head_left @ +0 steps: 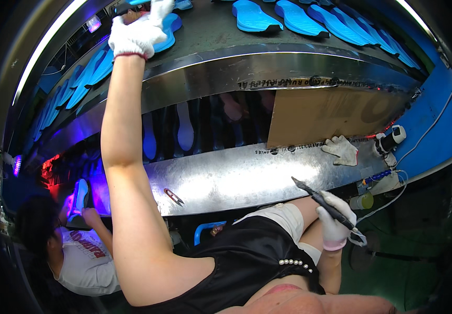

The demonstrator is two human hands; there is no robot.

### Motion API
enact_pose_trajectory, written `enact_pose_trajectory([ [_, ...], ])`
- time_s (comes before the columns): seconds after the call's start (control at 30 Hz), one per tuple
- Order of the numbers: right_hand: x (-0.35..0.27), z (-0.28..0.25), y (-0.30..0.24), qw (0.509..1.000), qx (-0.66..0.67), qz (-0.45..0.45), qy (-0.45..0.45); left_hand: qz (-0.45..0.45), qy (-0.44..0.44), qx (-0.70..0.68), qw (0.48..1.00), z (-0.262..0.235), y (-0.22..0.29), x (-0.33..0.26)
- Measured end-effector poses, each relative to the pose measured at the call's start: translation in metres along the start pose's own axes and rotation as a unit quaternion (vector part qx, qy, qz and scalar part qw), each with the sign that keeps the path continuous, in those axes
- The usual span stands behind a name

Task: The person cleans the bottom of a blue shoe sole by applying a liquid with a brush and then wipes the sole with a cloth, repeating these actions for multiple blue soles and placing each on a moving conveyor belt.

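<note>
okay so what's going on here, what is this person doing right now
A person in white work gloves stands at a metal conveyor line. The left hand is stretched up to the upper belt, resting on a blue shoe sole, one of a row of blue soles there. The right hand is down near the waist, gripping a black pen-like tool with a cord. A spare glove lies on the steel shelf.

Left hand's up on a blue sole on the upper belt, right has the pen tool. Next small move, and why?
Probably draw the blue sole down toward the steel shelf. The gloved left hand is already on it at full reach, while the right hand holds the dark pen tool low by the lap, far from the sole.
</note>
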State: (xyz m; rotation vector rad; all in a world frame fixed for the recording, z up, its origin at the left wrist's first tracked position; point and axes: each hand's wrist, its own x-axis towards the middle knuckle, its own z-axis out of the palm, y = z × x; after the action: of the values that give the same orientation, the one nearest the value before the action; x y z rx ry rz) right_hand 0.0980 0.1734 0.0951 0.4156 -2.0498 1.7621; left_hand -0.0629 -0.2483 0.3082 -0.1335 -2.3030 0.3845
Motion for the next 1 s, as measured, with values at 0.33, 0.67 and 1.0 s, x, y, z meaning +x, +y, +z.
enact_pose_trajectory([
  [0.33, -0.009, -0.012, 0.006, 0.992, -0.033, 0.122, 0.022, -0.157, -0.116, -0.162, 0.967, 0.032, -0.013, -0.026],
  [0.67, -0.021, -0.018, 0.040, 0.963, 0.141, 0.131, 0.189, -0.038, 0.177, -0.344, 0.921, -0.019, 0.134, -0.109],
  [1.0, -0.016, -0.026, 0.062, 0.914, 0.105, 0.277, 0.277, 0.110, -0.082, -0.658, 0.740, 0.078, 0.311, -0.275],
])
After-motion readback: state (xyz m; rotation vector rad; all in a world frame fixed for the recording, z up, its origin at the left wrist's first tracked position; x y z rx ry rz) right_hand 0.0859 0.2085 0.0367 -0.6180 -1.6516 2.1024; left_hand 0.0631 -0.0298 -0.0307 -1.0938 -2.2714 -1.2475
